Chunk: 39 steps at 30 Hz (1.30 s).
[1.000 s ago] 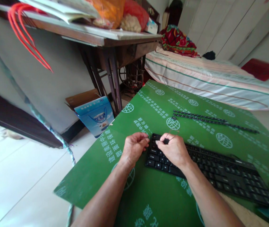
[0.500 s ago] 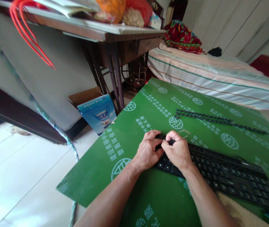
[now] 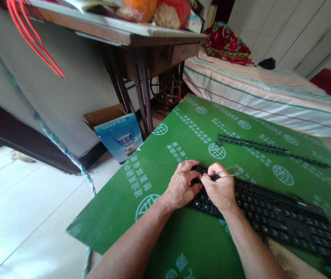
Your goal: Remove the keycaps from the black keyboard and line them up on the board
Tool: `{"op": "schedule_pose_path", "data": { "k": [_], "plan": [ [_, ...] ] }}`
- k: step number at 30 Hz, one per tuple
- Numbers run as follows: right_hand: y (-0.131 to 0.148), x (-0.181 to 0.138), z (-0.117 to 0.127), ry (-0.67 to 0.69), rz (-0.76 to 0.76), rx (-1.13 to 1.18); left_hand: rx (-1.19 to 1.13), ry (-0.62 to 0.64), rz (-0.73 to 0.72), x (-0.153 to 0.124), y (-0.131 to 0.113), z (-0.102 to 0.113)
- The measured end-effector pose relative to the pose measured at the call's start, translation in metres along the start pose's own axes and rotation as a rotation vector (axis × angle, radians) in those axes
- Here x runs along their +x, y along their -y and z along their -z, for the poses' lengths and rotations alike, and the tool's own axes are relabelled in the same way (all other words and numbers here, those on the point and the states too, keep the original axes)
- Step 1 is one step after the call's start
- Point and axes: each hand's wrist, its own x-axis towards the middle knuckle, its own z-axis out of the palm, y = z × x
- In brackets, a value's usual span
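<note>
A black computer keyboard point(image 3: 281, 217) lies slantwise on the green board point(image 3: 119, 228). My left hand point(image 3: 183, 184) grips its left end, fingers curled over the upper corner and thumb near the keys. Just beside it, my right hand point(image 3: 219, 186) is closed over the upper left keys on what looks like a wire keycap puller point(image 3: 231, 170), with thin bent wires sticking out to the right. The fingers hide its other end. Beyond the keyboard, small black pieces that look like keycaps point(image 3: 252, 142) lie in two long lines.
An old wooden table point(image 3: 165, 40) with bags on top stands at the back left. Under it is a blue carton point(image 3: 121, 139). A bed point(image 3: 255, 85) with striped cloth lies behind the board. A twisted cord point(image 3: 66, 153) hangs at the left.
My right hand has turned slightly, and the thin wires now stick out further to the right beside it. My left hand stays on the keyboard. The view has shifted a little.
</note>
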Motion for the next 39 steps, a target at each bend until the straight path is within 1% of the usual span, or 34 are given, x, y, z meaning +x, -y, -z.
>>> {"op": "schedule_pose_path", "data": {
  "k": [3,8,14,17,20,22,25,27,30,34,37,39],
  "plan": [
    [0.000,-0.001,0.000,-0.011,0.023,0.017,0.013,0.001,-0.013,0.000,0.000,0.000],
    [-0.002,-0.002,0.001,-0.019,-0.019,0.093,0.025,-0.017,-0.028,-0.002,-0.002,-0.001],
    [-0.002,0.001,0.004,0.037,-0.063,0.223,0.019,-0.032,-0.051,-0.004,0.000,-0.003],
    [-0.001,0.002,0.007,0.060,-0.033,0.230,-0.031,-0.075,-0.064,-0.002,0.000,-0.001],
    [0.001,0.003,0.013,0.113,0.041,0.196,-0.102,-0.103,-0.085,0.000,-0.003,0.002],
    [0.003,0.003,0.016,0.153,0.071,0.177,-0.151,-0.103,-0.055,0.000,-0.005,0.005],
    [0.005,0.002,0.020,0.186,0.095,0.162,-0.210,-0.079,0.059,-0.001,-0.008,0.007],
    [0.005,0.002,0.021,0.181,0.109,0.150,-0.258,-0.069,0.121,-0.002,-0.010,0.008],
    [0.005,0.001,0.022,0.145,0.113,0.138,-0.358,-0.099,0.186,-0.003,-0.011,0.007],
    [0.007,0.005,0.027,0.055,0.145,0.111,-0.482,-0.157,0.239,-0.004,-0.010,0.005],
    [0.010,0.011,0.036,0.075,0.194,0.019,-0.490,-0.193,0.250,-0.005,-0.009,0.005],
    [0.012,0.014,0.043,0.101,0.260,-0.069,-0.484,-0.196,0.255,-0.005,-0.009,0.006]
  ]
}}
